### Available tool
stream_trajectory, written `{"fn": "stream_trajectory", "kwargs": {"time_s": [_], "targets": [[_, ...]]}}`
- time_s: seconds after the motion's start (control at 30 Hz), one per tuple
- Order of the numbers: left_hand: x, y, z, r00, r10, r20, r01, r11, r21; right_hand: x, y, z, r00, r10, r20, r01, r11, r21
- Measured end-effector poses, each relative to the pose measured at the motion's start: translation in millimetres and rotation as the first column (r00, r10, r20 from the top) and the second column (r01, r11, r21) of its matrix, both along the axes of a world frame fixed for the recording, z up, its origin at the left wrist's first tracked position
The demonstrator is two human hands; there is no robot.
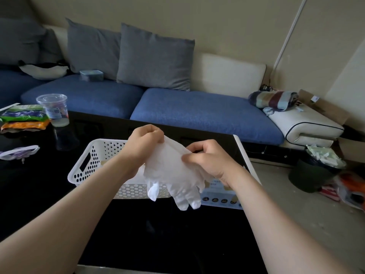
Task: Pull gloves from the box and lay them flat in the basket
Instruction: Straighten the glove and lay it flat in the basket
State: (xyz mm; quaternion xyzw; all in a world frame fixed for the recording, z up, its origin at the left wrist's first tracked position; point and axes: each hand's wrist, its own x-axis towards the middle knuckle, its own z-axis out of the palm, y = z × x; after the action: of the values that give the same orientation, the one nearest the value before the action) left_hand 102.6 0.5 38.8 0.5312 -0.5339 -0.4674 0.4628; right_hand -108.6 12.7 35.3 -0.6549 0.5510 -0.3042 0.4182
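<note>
A thin white disposable glove (171, 175) hangs in the air above the table, cuff up and fingers pointing down. My left hand (143, 144) pinches the cuff at its upper left corner. My right hand (207, 157) pinches the cuff's right edge, so the glove is stretched between both hands. Beneath it stands a white perforated plastic basket (88, 165) on the black table; my arms and the glove hide most of its inside. The glove box (221, 196) lies right of the basket, mostly covered by my right wrist.
The glossy black table (167, 234) carries a clear plastic cup (54, 108), snack packets (23, 117) and a small packet (18, 152) at the left. A blue sofa with grey cushions (154, 58) runs behind. A full dark bin (314, 171) stands on the floor at right.
</note>
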Motion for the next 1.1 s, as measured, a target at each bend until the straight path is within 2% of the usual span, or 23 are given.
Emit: {"fn": "stream_trajectory", "kwargs": {"time_s": [0.17,0.27,0.37,0.47,0.57,0.63,0.8,0.97,1.1], "targets": [[10.7,-4.5,-9.3,0.987,0.058,0.152,-0.055,0.998,-0.026,3.1,-1.9,-4.5,0.993,-0.111,-0.039,0.112,0.994,0.002],[21.5,-4.9,-15.6,0.960,0.064,0.274,-0.051,0.997,-0.054,14.2,-7.7,-9.7,0.971,-0.239,0.020,0.240,0.967,-0.088],[35.8,-5.5,-19.4,0.944,0.102,0.315,-0.082,0.994,-0.077,35.7,-17.8,-12.1,0.942,-0.334,0.032,0.335,0.926,-0.173],[53.7,-8.2,-21.5,0.929,0.155,0.337,-0.141,0.988,-0.067,57.6,-33.4,-15.7,0.937,-0.345,-0.052,0.318,0.907,-0.277],[76.9,-12.7,-27.1,0.896,0.171,0.410,-0.174,0.984,-0.031,78.0,-48.1,-23.0,0.939,-0.276,-0.205,0.193,0.917,-0.350],[93.5,-17.4,-34.3,0.835,0.161,0.525,-0.179,0.984,-0.018,92.6,-55.5,-28.0,0.923,-0.213,-0.320,0.078,0.919,-0.386],[112.2,-20.5,-48.6,0.556,0.119,0.823,-0.142,0.989,-0.047,128.1,-74.6,-39.6,0.849,-0.111,-0.517,-0.110,0.920,-0.377],[109.5,-28.7,-58.4,0.382,0.067,0.922,-0.103,0.994,-0.029,147.9,-86.4,-60.7,0.761,-0.021,-0.648,-0.213,0.936,-0.280],[109.6,-37.1,-64.6,0.190,0.036,0.981,-0.051,0.998,-0.026,150.5,-93.0,-64.9,0.596,-0.096,-0.797,-0.285,0.903,-0.322]]}}
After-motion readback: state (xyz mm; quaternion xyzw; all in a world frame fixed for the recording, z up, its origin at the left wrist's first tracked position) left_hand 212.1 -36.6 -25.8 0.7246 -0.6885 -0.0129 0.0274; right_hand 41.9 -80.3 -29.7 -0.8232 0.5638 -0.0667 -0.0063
